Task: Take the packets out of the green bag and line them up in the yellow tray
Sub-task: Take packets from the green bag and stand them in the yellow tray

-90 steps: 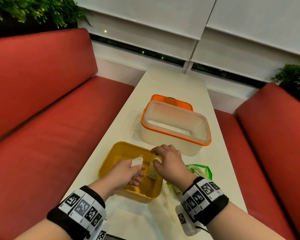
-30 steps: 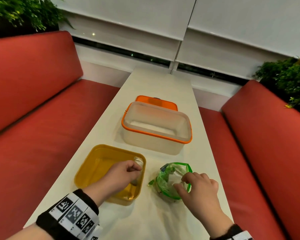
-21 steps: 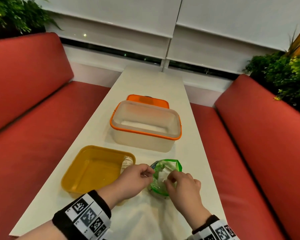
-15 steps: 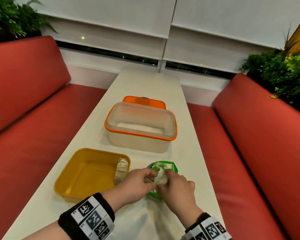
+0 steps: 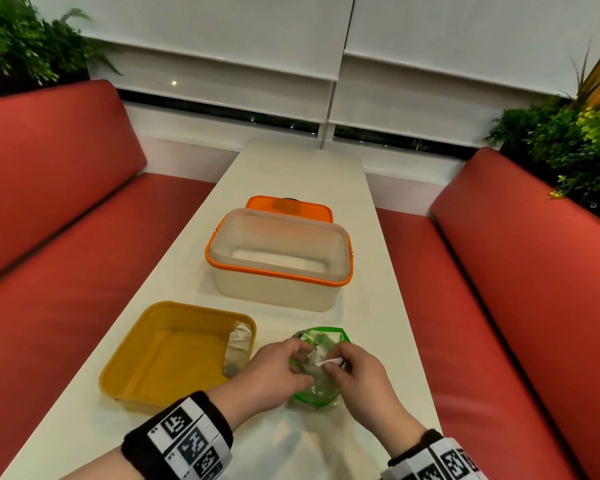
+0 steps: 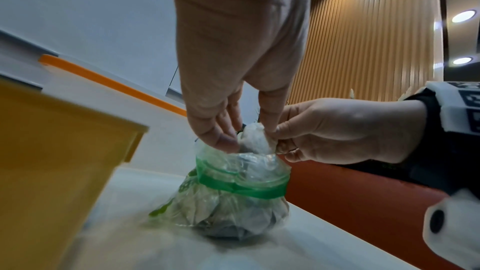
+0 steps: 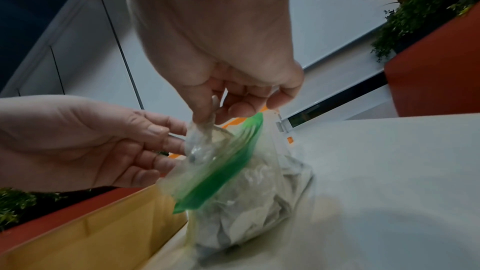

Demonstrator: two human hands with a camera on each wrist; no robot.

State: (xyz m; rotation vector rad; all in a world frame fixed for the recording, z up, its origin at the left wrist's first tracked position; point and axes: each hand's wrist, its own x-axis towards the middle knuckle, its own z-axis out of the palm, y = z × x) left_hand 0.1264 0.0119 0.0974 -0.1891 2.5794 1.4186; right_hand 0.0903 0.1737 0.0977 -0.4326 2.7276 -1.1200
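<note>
My right hand [image 5: 359, 379] pinches a white packet [image 6: 255, 140] between thumb and fingertips at the mouth of the green bag [image 6: 241, 184]. My left hand [image 5: 274, 372] has loosely bent fingers at the bag's near rim; whether they grip the plastic I cannot tell. The bag stands on the table [image 5: 291, 174], just right of the yellow tray [image 5: 146, 372]. One packet [image 5: 238, 349] lies along the tray's right wall. Beyond sit a clear box [image 5: 278, 282] and an orange lid [image 5: 288, 206].

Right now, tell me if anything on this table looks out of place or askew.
Little stands out. The one packet in the yellow tray leans up against its right wall rather than lying flat. The green bag is crumpled beside the tray. Nothing looks spilled or damaged.
</note>
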